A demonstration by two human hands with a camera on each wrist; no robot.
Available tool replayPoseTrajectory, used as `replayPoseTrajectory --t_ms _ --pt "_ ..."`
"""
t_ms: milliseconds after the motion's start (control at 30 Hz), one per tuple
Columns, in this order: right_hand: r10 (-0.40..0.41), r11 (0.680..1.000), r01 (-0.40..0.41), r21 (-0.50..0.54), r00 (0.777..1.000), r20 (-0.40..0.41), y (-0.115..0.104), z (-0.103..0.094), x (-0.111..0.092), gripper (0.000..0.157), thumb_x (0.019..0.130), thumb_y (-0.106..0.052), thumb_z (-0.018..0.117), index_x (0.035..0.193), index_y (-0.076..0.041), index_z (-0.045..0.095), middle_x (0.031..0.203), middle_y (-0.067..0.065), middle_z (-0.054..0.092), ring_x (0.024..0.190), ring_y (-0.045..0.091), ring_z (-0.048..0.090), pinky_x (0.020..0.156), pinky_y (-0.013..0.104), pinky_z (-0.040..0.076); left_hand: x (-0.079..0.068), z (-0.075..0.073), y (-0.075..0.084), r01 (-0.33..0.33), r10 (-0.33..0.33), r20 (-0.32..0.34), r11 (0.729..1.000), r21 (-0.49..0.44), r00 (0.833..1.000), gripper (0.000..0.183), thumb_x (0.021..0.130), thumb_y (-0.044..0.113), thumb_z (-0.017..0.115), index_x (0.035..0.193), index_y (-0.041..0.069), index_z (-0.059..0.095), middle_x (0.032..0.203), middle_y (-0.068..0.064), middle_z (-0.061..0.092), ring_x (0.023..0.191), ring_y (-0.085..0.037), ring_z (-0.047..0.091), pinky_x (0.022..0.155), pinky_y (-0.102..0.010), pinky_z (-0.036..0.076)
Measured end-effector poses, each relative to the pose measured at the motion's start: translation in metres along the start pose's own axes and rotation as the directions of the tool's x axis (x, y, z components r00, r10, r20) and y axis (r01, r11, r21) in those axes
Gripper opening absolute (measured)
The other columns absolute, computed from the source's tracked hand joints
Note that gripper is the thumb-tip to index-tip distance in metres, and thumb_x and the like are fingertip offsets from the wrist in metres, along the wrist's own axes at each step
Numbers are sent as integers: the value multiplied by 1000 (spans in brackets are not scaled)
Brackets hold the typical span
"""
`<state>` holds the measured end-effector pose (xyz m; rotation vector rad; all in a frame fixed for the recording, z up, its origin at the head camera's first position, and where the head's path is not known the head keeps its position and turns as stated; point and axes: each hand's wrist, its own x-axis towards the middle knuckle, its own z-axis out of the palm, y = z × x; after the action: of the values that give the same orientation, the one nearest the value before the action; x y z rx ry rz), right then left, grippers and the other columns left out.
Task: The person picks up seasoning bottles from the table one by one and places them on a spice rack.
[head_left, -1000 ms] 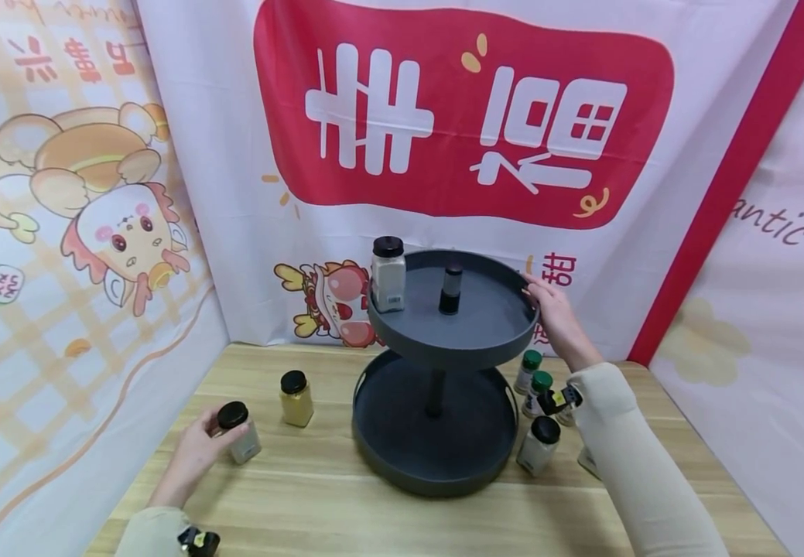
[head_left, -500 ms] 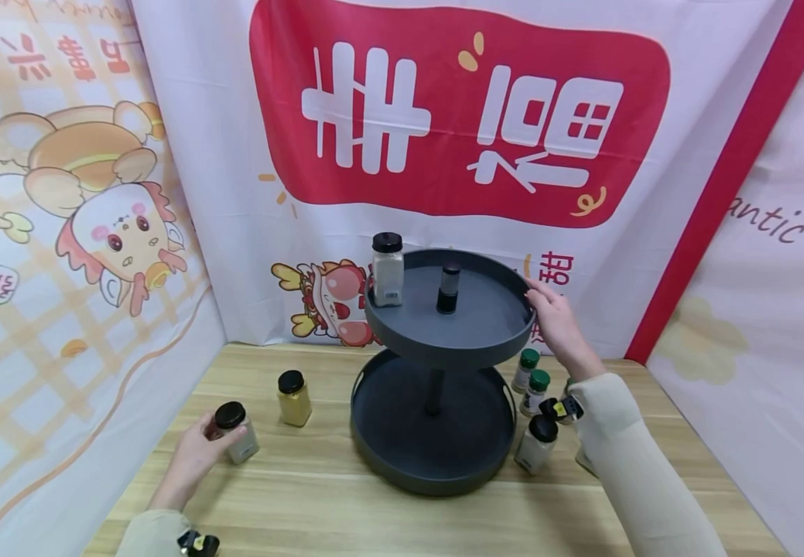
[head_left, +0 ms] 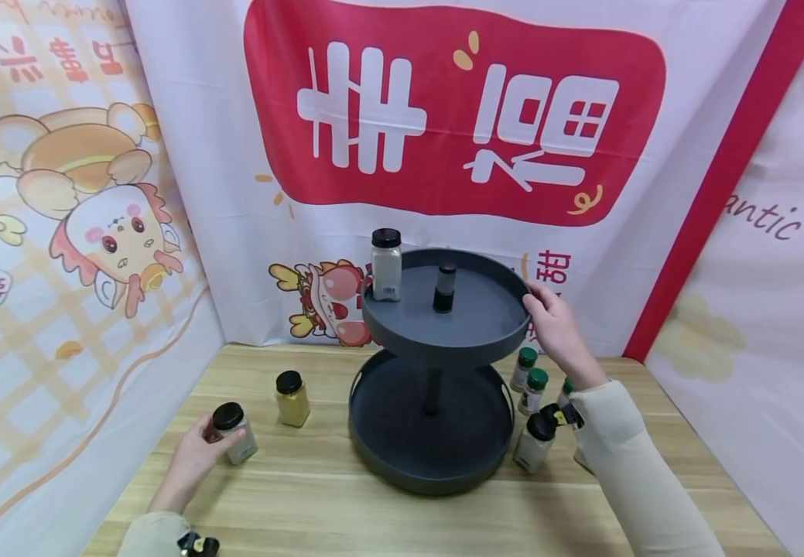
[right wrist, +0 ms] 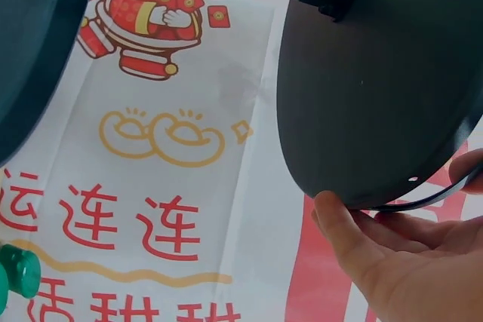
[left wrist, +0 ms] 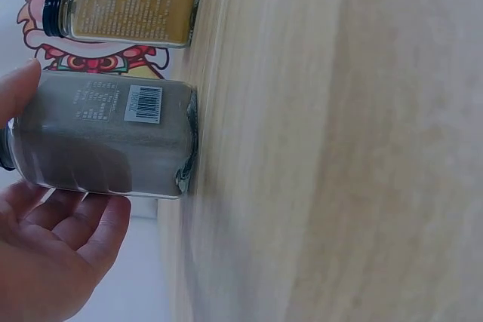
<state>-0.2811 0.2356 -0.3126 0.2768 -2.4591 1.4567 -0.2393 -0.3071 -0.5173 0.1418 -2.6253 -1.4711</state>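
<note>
My left hand (head_left: 194, 458) holds a black-lidded spice jar (head_left: 240, 444) of greyish powder, thumb on one side and fingers on the other. In the left wrist view, this jar's base is at the wooden tabletop; I cannot tell whether it touches. Behind it stands a jar of yellow powder (head_left: 293, 406). With its thumb and fingers, my right hand (head_left: 558, 329) grips the rim of the upper tier (head_left: 481, 309) of a dark grey two-tier turntable. One tall jar of pale powder (head_left: 387, 271) stands upright at that tier's left edge.
The lower tier (head_left: 402, 449) rests on the wooden table (head_left: 318, 503). Right of it stand green-capped bottles (head_left: 532, 391) and a black-lidded jar (head_left: 534, 445); another container is partly hidden by my right sleeve. Printed cloths (head_left: 213, 116) hang behind and at both sides.
The upper tier has turned slightly: its jar has shifted toward the back, while my right hand has come a little toward me with the rim. My left hand keeps its hold.
</note>
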Motion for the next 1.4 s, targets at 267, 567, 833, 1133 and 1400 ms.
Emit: replayPoseTrajectory --t_ms 267,567,833,1133,1400 --pt "45 999 -45 -9 999 10 -2 -2 3 58 102 -42 32 148 -7 29 142 18 40 126 32 39 106 52 28 2 0 0 35 -33 35 998 -52 999 69 88 32 68 136 -8 37 132 -33 44 121 -41 43 102 -50 36" --pt "111 989 -115 88 992 52 2 -5 12 57 102 -42 29 150 -13 25 152 13 27 132 31 34 108 50 27 2 3 0 53 -50 48 996 -69 998 71 87 31 70 135 -9 37 134 -34 42 122 -41 42 102 -51 35" --pt "128 965 -146 220 987 95 -4 -4 15 51 104 -30 27 151 -10 21 151 17 25 124 29 45 105 44 34 3 4 -1 46 -43 55 996 -70 998 71 86 30 71 136 -9 38 132 -33 44 121 -42 44 101 -52 36" --pt "93 973 -111 204 991 98 6 -3 18 51 104 -30 26 151 -12 20 155 11 19 136 30 29 109 48 26 -2 4 6 55 -54 27 996 -71 998 71 87 33 69 137 -7 39 132 -32 46 119 -42 45 100 -52 37" --pt "81 980 -94 173 993 81 5 0 14 51 104 -30 28 151 -11 21 152 14 25 132 32 35 108 49 29 -3 3 5 61 -62 -13 994 -96 998 73 85 34 71 137 -6 39 133 -32 45 120 -42 45 102 -51 35"
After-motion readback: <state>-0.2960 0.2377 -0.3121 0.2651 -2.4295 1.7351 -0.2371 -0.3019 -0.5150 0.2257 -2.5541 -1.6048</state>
